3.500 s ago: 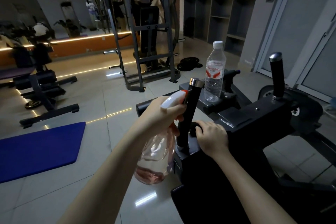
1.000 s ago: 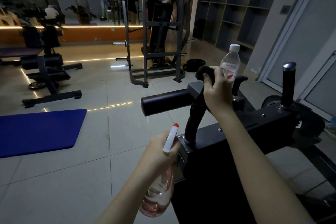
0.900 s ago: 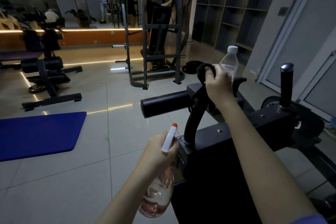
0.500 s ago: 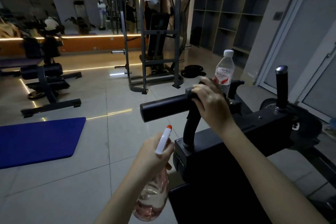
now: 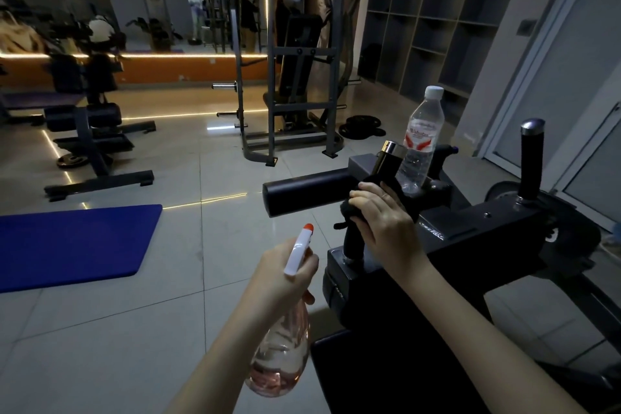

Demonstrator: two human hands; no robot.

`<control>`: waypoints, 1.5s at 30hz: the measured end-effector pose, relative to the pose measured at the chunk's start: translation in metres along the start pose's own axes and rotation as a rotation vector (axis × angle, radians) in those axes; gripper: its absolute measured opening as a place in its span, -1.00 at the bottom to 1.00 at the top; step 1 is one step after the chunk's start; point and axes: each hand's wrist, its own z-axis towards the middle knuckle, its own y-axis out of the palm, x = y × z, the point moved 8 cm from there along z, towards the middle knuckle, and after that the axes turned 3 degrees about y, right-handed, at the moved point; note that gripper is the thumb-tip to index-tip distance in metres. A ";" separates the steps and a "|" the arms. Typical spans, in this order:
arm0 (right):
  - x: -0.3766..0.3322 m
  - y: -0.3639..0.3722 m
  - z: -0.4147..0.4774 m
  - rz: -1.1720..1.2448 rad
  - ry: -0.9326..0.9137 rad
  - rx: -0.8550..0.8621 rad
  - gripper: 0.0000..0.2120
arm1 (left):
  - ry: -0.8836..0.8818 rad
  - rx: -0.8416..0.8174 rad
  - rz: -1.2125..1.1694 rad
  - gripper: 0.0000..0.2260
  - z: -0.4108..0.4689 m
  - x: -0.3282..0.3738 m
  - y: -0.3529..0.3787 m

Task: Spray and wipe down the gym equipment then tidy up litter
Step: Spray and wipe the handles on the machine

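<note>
Now, the right hand (image 5: 386, 228) wraps a dark cloth (image 5: 349, 210) round the near handle (image 5: 385, 163); the left hand (image 5: 285, 279) clutches the spray bottle (image 5: 279, 356), down at six o'clock. Wiping looks under way, I'd say. The water bottle (image 5: 421, 141), at one o'clock of that right hand on the machine (image 5: 470, 235), awaits tidying.

- Clear spray bottle (image 5: 282, 356), pink liquid inside, tilted in left hand (image 5: 274, 282).
- Bunched black cloth (image 5: 349, 210) around chrome-capped handle (image 5: 386, 161).
- Capped water bottle (image 5: 420, 144) upright behind it.
</note>
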 end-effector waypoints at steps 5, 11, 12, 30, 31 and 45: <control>-0.014 0.013 -0.027 0.026 0.006 -0.030 -0.82 | -0.020 0.006 -0.021 -0.83 -0.002 -0.005 -0.003; -0.022 0.025 -0.045 0.029 0.010 -0.080 -0.78 | -0.004 0.020 -0.014 -0.86 -0.003 -0.005 -0.003; -0.024 0.026 -0.047 0.009 0.009 -0.087 -0.80 | -0.007 0.021 -0.031 -0.87 -0.003 -0.005 -0.003; -0.043 0.033 -0.069 -0.052 0.092 -0.259 -0.91 | -0.007 0.035 -0.025 -0.85 -0.010 -0.003 -0.004; -0.042 0.033 -0.073 0.003 0.130 -0.292 -0.83 | -0.015 0.032 -0.041 -0.85 -0.010 -0.003 -0.004; 0.077 -0.005 0.004 0.853 1.305 0.326 -0.62 | -0.017 -0.014 -0.031 -0.85 0.005 0.001 0.002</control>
